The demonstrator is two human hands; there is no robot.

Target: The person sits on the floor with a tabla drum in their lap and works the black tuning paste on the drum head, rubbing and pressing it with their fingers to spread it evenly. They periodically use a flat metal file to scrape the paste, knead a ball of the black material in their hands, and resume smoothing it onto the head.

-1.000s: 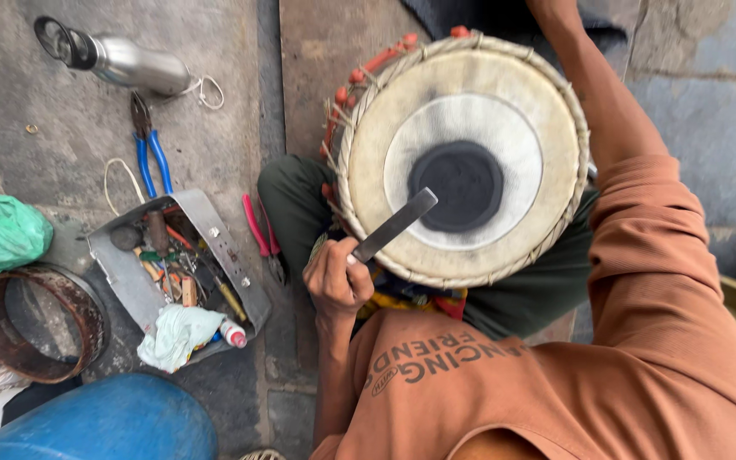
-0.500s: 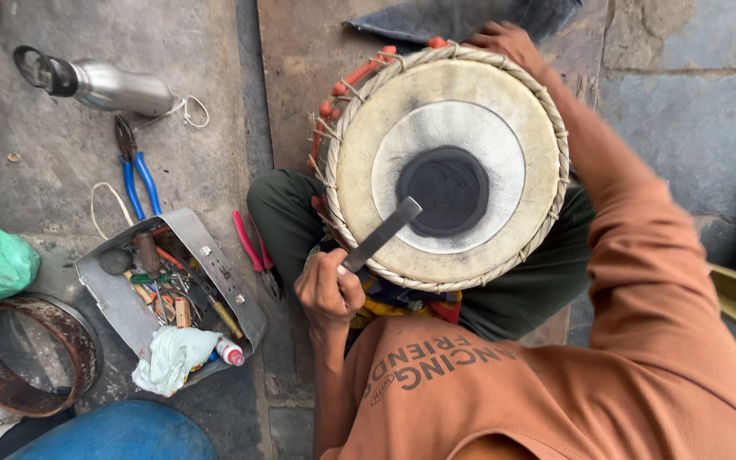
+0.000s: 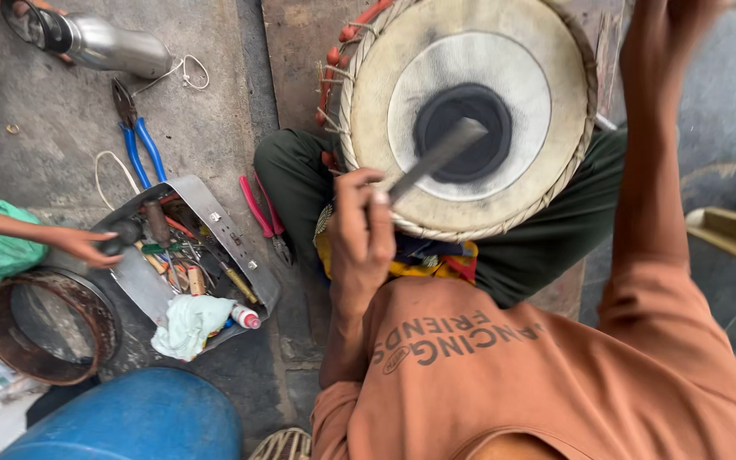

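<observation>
Firmly closed left hand (image 3: 359, 234) around blade (image 3: 434, 159)

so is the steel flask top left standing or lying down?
Lying down. The steel flask rests on its side on the concrete floor, dark cap end pointing left, above the blue-handled pliers. Cannot tell if it is full.

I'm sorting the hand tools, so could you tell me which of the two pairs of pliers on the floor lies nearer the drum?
The red-handled pliers, lying between the metal tool tray and the drum. The blue-handled pliers lie farther left, beyond the tray.
</observation>
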